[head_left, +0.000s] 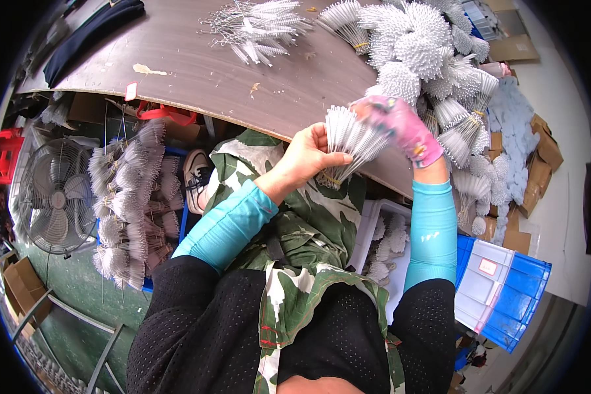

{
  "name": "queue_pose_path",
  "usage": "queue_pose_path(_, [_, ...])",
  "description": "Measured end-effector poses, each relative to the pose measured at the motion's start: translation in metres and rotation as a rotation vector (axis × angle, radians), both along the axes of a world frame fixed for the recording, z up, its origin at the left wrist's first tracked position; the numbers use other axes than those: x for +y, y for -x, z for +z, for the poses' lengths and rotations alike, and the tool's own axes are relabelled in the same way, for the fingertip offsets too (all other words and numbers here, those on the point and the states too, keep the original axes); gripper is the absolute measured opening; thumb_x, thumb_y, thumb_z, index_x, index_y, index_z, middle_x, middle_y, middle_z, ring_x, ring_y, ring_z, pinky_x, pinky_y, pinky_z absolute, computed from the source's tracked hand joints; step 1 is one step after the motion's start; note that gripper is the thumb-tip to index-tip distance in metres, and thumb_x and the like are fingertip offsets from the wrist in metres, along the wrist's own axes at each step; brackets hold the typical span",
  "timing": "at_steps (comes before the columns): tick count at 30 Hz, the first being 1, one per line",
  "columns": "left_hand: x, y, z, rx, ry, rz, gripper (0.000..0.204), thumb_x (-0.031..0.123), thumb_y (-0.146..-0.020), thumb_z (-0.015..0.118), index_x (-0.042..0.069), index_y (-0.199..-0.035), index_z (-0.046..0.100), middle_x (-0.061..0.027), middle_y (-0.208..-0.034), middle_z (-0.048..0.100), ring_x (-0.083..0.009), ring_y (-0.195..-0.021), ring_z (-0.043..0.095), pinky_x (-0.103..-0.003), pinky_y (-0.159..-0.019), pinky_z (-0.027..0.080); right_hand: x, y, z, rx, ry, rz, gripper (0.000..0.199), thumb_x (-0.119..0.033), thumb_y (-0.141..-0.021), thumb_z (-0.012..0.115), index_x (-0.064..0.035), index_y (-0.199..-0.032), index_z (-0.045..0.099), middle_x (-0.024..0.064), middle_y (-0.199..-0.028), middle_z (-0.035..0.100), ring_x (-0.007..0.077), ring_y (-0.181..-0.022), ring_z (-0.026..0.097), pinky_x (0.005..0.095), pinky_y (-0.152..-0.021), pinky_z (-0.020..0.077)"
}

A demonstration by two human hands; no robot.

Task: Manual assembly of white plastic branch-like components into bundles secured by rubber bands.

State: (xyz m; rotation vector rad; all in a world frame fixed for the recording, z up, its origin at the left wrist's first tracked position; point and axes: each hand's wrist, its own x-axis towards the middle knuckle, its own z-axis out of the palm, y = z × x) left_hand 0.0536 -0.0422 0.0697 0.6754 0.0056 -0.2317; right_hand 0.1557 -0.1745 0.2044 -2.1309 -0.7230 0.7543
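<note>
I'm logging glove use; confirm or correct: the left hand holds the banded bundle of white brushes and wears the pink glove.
Not quite: the head view shows the pink glove on the right hand; the left hand, holding the banded bundle of white brushes, is bare.

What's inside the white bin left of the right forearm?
White bristly bundles lie in the white bin. The right turquoise sleeve and camouflage apron cover parts; anything beneath the bundles is hidden.
</note>
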Motion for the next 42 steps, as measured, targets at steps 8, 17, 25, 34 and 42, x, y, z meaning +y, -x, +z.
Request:
queue_pose_path(8, [0.006, 0.01, 0.023, -0.123, -0.179, -0.067, 0.045, -0.009, -0.079, 0.063, 0.0, -0.122, 0.05, -0.006, -0.112, 0.061, -0.012, -0.1, 0.059, -0.028, -0.09, 0.047, 0.004, 0.012, 0.004, -0.31, 0.203, 0.131, 0.032, -0.027, -0.077, 0.069, -0.0026, -0.099, 0.066, 0.0135, -0.085, 0.068, 0.0225, -0.076, 0.065, 0.0324, -0.071, 0.0496])
queue_pose_path(17, [0.026, 0.044, 0.006, 0.09, -0.279, 0.083, 0.044, 0.022, -0.088, 0.065, -0.004, -0.12, 0.048, -0.0108, -0.112, 0.058, -0.0156, -0.107, 0.054, -0.029, -0.096, 0.042, -0.011, 0.024, 0.01, -0.116, -0.066, 0.239, 0.022, -0.009, -0.082, 0.067, -0.0007, -0.103, 0.064, 0.008, -0.093, 0.067, 0.0115, -0.086, 0.061, 0.0272, -0.079, 0.048])
queue_pose_path(25, [0.013, 0.053, -0.016, 0.027, -0.342, 0.059, 0.063, 0.025, -0.081, 0.07, -0.005, -0.128, 0.039, -0.0132, -0.118, 0.054, -0.0157, -0.108, 0.053, -0.03, -0.092, 0.043, -0.002, 0.045, 0.017, -0.053, -0.176, 0.327, 0.032, 0.008, -0.073, 0.061, 0.002, -0.105, 0.062, 0.0084, -0.095, 0.066, 0.0113, -0.09, 0.06, 0.0265, -0.082, 0.0476])
queue_pose_path(34, [0.024, 0.05, -0.001, -0.064, 0.351, -0.479, 0.081, 0.027, -0.073, 0.076, 0.002, -0.138, 0.034, -0.0196, -0.121, 0.054, -0.0316, -0.11, 0.056, -0.048, -0.099, 0.043, 0.014, 0.051, 0.034, -0.329, -0.213, 0.478, 0.034, -0.006, -0.073, 0.07, -0.0026, -0.106, 0.065, 0.0093, -0.098, 0.064, 0.0203, -0.093, 0.059, 0.0304, -0.087, 0.0456])
queue_pose_path(42, [0.044, 0.01, 0.066, -0.133, -0.319, 0.507, 0.047, 0.005, -0.073, 0.076, -0.001, -0.115, 0.054, -0.0062, -0.104, 0.063, -0.014, -0.093, 0.06, -0.03, -0.085, 0.047, 0.017, 0.089, -0.031, -0.439, -0.704, -0.426, 0.057, -0.021, -0.074, 0.079, -0.0026, -0.121, 0.052, -0.0006, -0.092, 0.059, 0.0073, -0.073, 0.054, 0.0199, -0.064, 0.0453])
